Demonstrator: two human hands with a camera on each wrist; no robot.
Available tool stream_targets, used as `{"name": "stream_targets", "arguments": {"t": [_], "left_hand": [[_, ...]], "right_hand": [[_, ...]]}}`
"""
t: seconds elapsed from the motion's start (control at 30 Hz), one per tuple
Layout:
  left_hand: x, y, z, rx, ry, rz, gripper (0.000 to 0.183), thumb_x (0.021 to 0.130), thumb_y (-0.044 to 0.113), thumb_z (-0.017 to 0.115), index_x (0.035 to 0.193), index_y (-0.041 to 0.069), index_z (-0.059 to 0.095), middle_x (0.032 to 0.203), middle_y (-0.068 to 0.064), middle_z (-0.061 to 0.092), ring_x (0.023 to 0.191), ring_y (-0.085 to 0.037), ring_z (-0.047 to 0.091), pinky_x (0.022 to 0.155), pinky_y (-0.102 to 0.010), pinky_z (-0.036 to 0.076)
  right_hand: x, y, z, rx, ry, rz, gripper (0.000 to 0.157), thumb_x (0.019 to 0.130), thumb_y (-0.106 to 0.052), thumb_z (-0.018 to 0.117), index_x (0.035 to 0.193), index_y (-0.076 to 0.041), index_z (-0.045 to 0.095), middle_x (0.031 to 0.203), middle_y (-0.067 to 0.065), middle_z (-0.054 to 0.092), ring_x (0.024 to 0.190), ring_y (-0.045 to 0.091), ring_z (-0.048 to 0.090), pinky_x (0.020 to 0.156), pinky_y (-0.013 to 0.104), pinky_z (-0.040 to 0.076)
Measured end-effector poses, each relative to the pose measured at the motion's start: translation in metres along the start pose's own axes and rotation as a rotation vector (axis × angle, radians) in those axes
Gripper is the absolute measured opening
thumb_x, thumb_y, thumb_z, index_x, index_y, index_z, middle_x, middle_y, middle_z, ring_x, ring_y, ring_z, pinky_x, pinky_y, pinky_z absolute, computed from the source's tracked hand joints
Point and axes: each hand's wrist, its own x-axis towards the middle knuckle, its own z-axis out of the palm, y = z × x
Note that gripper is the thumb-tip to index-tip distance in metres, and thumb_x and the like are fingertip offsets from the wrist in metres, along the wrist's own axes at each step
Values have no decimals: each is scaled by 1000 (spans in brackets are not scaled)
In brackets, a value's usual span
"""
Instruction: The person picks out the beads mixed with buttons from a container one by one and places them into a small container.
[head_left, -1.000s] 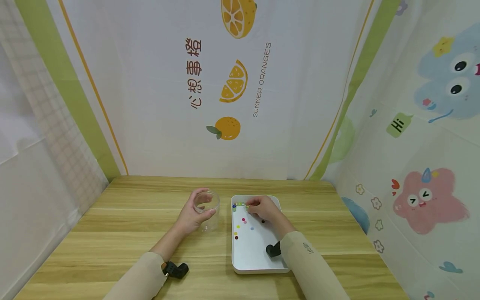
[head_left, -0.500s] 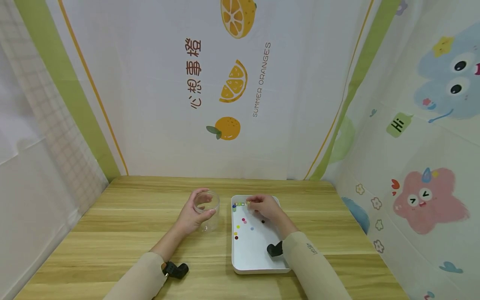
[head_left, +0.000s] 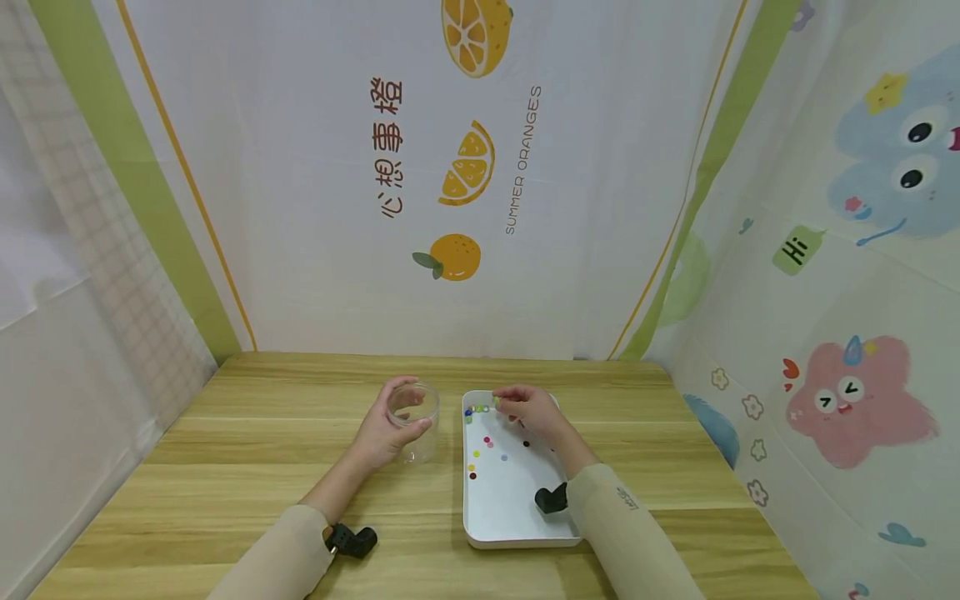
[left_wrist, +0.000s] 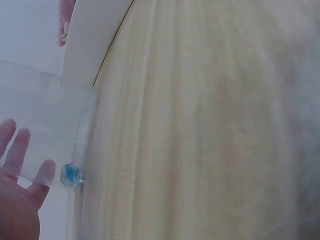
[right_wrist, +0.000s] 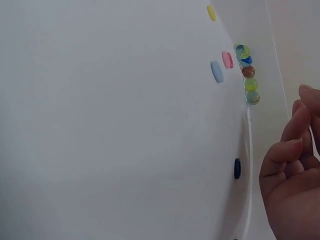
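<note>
My left hand (head_left: pixel 386 425) grips a clear plastic jar (head_left: pixel 422 446) that stands beside the tray, fingers and thumb around its upper part. Inside the jar, at the bottom, lies a marble with blue in it (left_wrist: pixel 70 175). Over the far end of the white tray (head_left: pixel 517 508), my right hand (head_left: pixel 528 410) pinches a yellow-green marble (left_wrist: pixel 64 37) between thumb and fingertips. In the right wrist view that marble is hidden. Several more marbles (right_wrist: pixel 251 84) lie in a row against the tray's wall, at its far left corner.
Small flat button-like discs are scattered in the tray, among them a yellow one (head_left: pixel 476 454), a pale blue one (head_left: pixel 505 457) and a black one (right_wrist: pixel 237 168). The wooden table (head_left: pixel 247 467) meets a printed curtain (head_left: pixel 322 250) behind.
My right hand has risen slightly from the tray floor with the marble in its fingertips. The left hand and the jar have stayed where they were.
</note>
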Motion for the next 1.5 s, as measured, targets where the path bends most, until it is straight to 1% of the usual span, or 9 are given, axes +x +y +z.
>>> {"name": "stream_targets", "arguments": {"t": [0.2, 0.4, 0.57, 0.73, 0.9, 1.17, 1.5], "left_hand": [[-1, 0, 0, -2, 4, 1, 75, 93, 2, 83, 157, 7, 43, 147, -36, 60, 139, -46, 58, 118, -67, 44], [-1, 0, 0, 0, 2, 6, 76, 94, 1, 82, 157, 4, 41, 146, -36, 60, 138, -42, 58, 116, -65, 45], [-1, -1, 0, -7, -6, 13, 76, 94, 1, 82, 158, 2, 40, 146, -38, 59, 139, -46, 57, 117, -67, 44], [0, -2, 0, -4, -5, 18, 75, 94, 2, 82, 157, 3, 41, 146, -38, 59, 139, -48, 57, 116, -68, 44], [0, -3, 0, -5, -2, 17, 74, 94, 1, 82, 157, 6, 42, 146, -38, 59, 138, -48, 57, 116, -68, 44], [0, -2, 0, -10, 0, 26, 74, 94, 0, 82, 156, 6, 43, 145, -38, 59, 137, -48, 58, 116, -68, 44], [0, -2, 0, -10, -1, 20, 74, 93, 1, 82, 156, 7, 43, 146, -38, 59, 138, -49, 57, 117, -70, 44]], "right_hand": [[1, 1, -1, 0, -9, -31, 25, 104, -24, 77, 126, -15, 79, 105, 1, 74, 89, 19, 60, 72, 27, 49], [2, -1, -3, 24, -18, -67, 28, 104, -24, 76, 129, -12, 78, 106, 2, 73, 89, 20, 60, 73, 29, 49], [0, -3, -5, 45, -19, -74, 30, 104, -24, 75, 130, -10, 77, 108, 2, 74, 89, 20, 60, 74, 30, 50], [-3, -8, -8, 63, -14, -82, 31, 104, -23, 75, 131, -8, 75, 107, 2, 73, 89, 22, 60, 76, 32, 50], [-6, -15, -10, 76, 0, -97, 26, 104, -22, 75, 128, -13, 77, 105, 1, 72, 89, 21, 61, 75, 31, 50], [-10, -24, -11, 89, -11, -132, 27, 104, -21, 75, 130, -13, 77, 104, -1, 70, 87, 20, 60, 70, 26, 49], [-16, -34, -10, 111, -30, -167, 27, 103, -20, 75, 128, -11, 76, 103, 2, 72, 88, 27, 60, 71, 27, 49]]}}
